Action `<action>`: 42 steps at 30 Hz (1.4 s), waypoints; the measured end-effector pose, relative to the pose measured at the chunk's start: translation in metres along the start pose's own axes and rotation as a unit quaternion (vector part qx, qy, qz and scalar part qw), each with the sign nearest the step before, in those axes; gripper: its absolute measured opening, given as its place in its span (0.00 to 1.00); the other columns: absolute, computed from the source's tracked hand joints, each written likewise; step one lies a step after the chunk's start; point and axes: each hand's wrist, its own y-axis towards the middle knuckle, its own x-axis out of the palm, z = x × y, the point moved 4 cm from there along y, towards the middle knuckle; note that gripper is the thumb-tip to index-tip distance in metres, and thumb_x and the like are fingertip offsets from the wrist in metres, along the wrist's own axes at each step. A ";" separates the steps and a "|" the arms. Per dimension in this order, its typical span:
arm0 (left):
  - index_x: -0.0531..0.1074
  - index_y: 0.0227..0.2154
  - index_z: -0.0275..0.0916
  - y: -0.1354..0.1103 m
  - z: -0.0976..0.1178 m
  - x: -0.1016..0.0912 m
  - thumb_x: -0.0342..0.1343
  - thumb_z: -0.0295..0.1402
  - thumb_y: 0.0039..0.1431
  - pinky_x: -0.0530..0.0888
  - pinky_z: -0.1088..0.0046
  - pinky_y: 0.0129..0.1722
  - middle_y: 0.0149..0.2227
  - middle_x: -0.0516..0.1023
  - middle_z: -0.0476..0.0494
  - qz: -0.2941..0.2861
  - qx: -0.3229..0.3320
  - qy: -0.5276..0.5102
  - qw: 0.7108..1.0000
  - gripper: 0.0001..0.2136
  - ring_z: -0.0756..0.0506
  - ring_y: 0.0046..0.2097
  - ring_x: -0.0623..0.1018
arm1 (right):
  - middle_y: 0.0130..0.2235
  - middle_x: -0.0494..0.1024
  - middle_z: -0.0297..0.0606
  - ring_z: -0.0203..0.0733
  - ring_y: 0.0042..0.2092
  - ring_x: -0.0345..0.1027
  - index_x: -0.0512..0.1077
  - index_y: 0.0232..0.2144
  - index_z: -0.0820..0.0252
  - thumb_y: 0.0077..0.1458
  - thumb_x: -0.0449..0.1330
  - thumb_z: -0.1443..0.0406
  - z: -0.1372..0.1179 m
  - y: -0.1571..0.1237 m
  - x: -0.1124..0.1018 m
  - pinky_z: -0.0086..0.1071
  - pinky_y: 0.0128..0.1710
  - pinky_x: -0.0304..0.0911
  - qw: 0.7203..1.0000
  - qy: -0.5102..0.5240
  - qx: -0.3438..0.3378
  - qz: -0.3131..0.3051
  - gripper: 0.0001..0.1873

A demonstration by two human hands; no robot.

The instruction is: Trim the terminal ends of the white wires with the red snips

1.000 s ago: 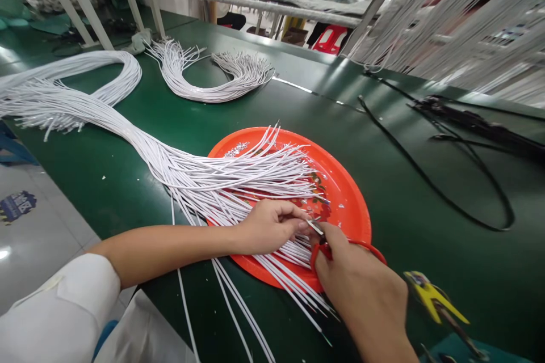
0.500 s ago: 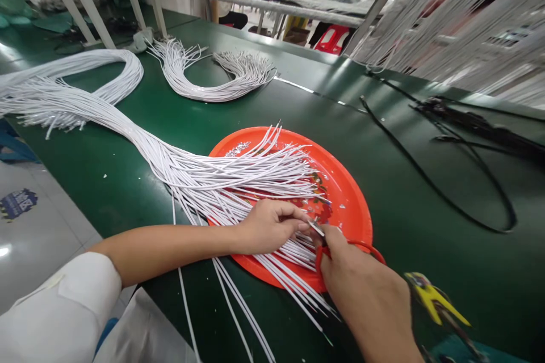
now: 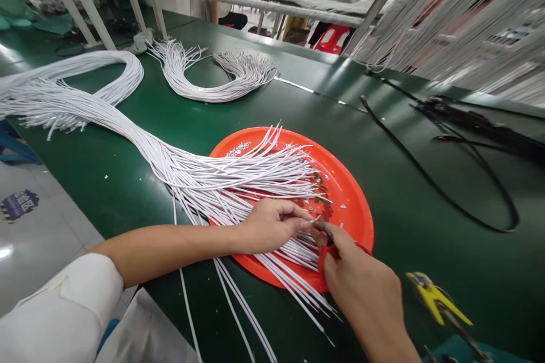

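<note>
A long bundle of thin white wires [image 3: 200, 178] runs from the left across the green table, its ends fanned over an orange plate [image 3: 353, 198]. My left hand [image 3: 270, 226] rests on the wires at the plate's near side, fingers pinched on one wire end. My right hand [image 3: 361, 289] grips red-handled scissors [image 3: 330, 247], the small blades touching the pinched wire tip. Small bits of cut insulation lie scattered on the plate.
A second white wire bundle [image 3: 213, 82] curves at the back. Black cables [image 3: 447, 153] loop on the right. A yellow-handled tool [image 3: 434, 298] lies near the front right. Hanging white wires [image 3: 447, 22] fill the upper right. People sit at a far bench.
My right hand has shifted slightly left and forward, bringing the scissors up to the wire tip; the red handle loop now shows less. My left hand has stayed in place.
</note>
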 end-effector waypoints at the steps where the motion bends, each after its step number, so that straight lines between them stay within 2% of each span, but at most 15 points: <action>1: 0.74 0.28 0.32 0.000 0.000 0.000 0.55 0.26 0.49 0.68 0.77 0.31 0.26 0.75 0.47 -0.001 0.009 0.003 1.000 0.05 0.53 0.28 0.71 | 0.16 0.70 0.32 0.35 0.16 0.60 0.74 0.37 0.58 0.50 0.57 0.61 0.003 0.001 0.001 0.25 0.15 0.47 0.998 0.049 0.038 -0.006 0.12; 4: 0.74 0.29 0.31 0.000 -0.002 0.000 0.56 0.28 0.49 0.67 0.78 0.29 0.25 0.74 0.47 -0.006 0.029 0.018 0.999 0.06 0.54 0.26 0.69 | 0.23 0.75 0.35 0.40 0.23 0.69 0.73 0.36 0.58 0.48 0.58 0.55 0.009 0.002 0.000 0.28 0.21 0.60 0.965 0.210 0.156 -0.007 0.16; 6: 0.74 0.30 0.31 -0.001 -0.002 0.001 0.56 0.29 0.50 0.67 0.79 0.28 0.25 0.73 0.48 -0.013 0.035 0.017 0.999 0.06 0.54 0.26 0.69 | 0.28 0.77 0.38 0.42 0.29 0.73 0.71 0.36 0.59 0.48 0.59 0.55 0.009 0.002 0.000 0.31 0.28 0.66 0.919 0.334 0.210 0.002 0.16; 10: 0.75 0.30 0.32 -0.003 0.001 0.003 0.54 0.28 0.51 0.68 0.79 0.31 0.28 0.76 0.45 -0.023 0.055 0.045 0.997 0.07 0.53 0.29 0.71 | 0.32 0.78 0.41 0.42 0.33 0.74 0.70 0.36 0.60 0.45 0.62 0.59 0.004 0.002 0.003 0.35 0.34 0.69 0.819 0.514 0.252 0.041 0.15; 12: 0.75 0.31 0.32 -0.005 0.004 0.004 0.53 0.29 0.51 0.68 0.79 0.30 0.29 0.77 0.45 -0.029 0.084 0.095 0.991 0.08 0.52 0.29 0.72 | 0.31 0.78 0.40 0.41 0.31 0.74 0.70 0.35 0.60 0.43 0.64 0.61 0.003 0.000 0.005 0.35 0.33 0.69 0.800 0.537 0.260 0.064 0.15; 16: 0.76 0.31 0.32 -0.008 0.006 0.005 0.52 0.31 0.52 0.67 0.79 0.29 0.28 0.78 0.45 -0.051 0.122 0.182 0.974 0.10 0.52 0.29 0.73 | 0.30 0.77 0.39 0.41 0.30 0.72 0.71 0.32 0.60 0.42 0.65 0.61 0.003 -0.006 0.007 0.36 0.35 0.68 0.833 0.487 0.247 0.091 0.13; 19: 0.76 0.31 0.32 -0.008 0.005 0.005 0.51 0.31 0.52 0.67 0.80 0.29 0.28 0.78 0.45 -0.052 0.130 0.190 0.972 0.10 0.52 0.29 0.74 | 0.30 0.76 0.39 0.41 0.31 0.71 0.70 0.31 0.60 0.43 0.65 0.62 0.001 -0.007 0.001 0.38 0.36 0.67 0.851 0.453 0.228 0.139 0.12; 20: 0.76 0.31 0.32 -0.007 0.004 0.005 0.51 0.31 0.52 0.67 0.80 0.29 0.28 0.78 0.45 -0.049 0.129 0.184 0.973 0.10 0.52 0.29 0.74 | 0.30 0.76 0.38 0.40 0.30 0.71 0.70 0.31 0.60 0.43 0.65 0.62 0.000 -0.007 -0.002 0.37 0.36 0.67 0.845 0.457 0.229 0.156 0.12; 23: 0.75 0.31 0.32 -0.006 0.001 0.004 0.52 0.33 0.52 0.68 0.80 0.29 0.29 0.78 0.44 -0.034 0.121 0.158 0.979 0.10 0.52 0.29 0.74 | 0.28 0.76 0.34 0.38 0.29 0.71 0.68 0.31 0.59 0.44 0.65 0.63 0.004 -0.003 -0.004 0.34 0.33 0.68 0.793 0.516 0.278 0.167 0.12; 25: 0.74 0.30 0.31 -0.005 0.000 0.003 0.52 0.34 0.53 0.68 0.80 0.28 0.28 0.78 0.44 -0.025 0.125 0.158 0.979 0.10 0.52 0.28 0.74 | 0.29 0.77 0.35 0.38 0.31 0.72 0.68 0.33 0.58 0.44 0.64 0.62 0.007 -0.003 0.000 0.34 0.34 0.67 0.766 0.545 0.309 0.147 0.13; 27: 0.74 0.31 0.31 -0.005 0.000 0.003 0.52 0.33 0.53 0.68 0.79 0.28 0.28 0.77 0.44 -0.023 0.136 0.174 0.975 0.10 0.52 0.27 0.73 | 0.31 0.77 0.36 0.40 0.33 0.73 0.68 0.34 0.58 0.44 0.65 0.61 0.007 -0.002 0.006 0.35 0.36 0.67 0.756 0.567 0.308 0.109 0.15; 30: 0.75 0.31 0.31 -0.006 0.003 0.004 0.51 0.32 0.55 0.67 0.79 0.27 0.26 0.77 0.45 -0.033 0.150 0.213 0.965 0.10 0.52 0.27 0.73 | 0.31 0.77 0.37 0.40 0.32 0.72 0.69 0.33 0.59 0.41 0.66 0.61 0.005 -0.004 0.013 0.35 0.34 0.67 0.783 0.554 0.274 0.067 0.15; 32: 0.75 0.32 0.33 -0.007 0.007 0.005 0.50 0.32 0.56 0.67 0.79 0.28 0.28 0.78 0.46 -0.047 0.160 0.245 0.955 0.10 0.52 0.29 0.74 | 0.29 0.76 0.37 0.39 0.30 0.70 0.70 0.31 0.60 0.41 0.66 0.61 0.007 -0.005 0.012 0.34 0.33 0.66 0.810 0.517 0.266 0.077 0.14; 35: 0.74 0.36 0.35 -0.009 0.015 0.006 0.49 0.31 0.58 0.69 0.78 0.34 0.34 0.79 0.45 -0.058 0.190 0.321 0.926 0.10 0.50 0.35 0.76 | 0.28 0.74 0.36 0.38 0.29 0.68 0.69 0.29 0.60 0.42 0.65 0.60 0.012 -0.003 0.009 0.34 0.32 0.65 0.816 0.492 0.281 0.112 0.12; 42: 0.70 0.40 0.33 -0.007 0.031 -0.003 0.42 0.26 0.60 0.69 0.68 0.44 0.40 0.75 0.38 -0.056 0.299 0.525 0.795 0.12 0.45 0.43 0.73 | 0.30 0.73 0.34 0.39 0.32 0.69 0.67 0.33 0.58 0.43 0.63 0.58 0.028 -0.002 0.022 0.35 0.36 0.65 0.793 0.485 0.351 0.113 0.15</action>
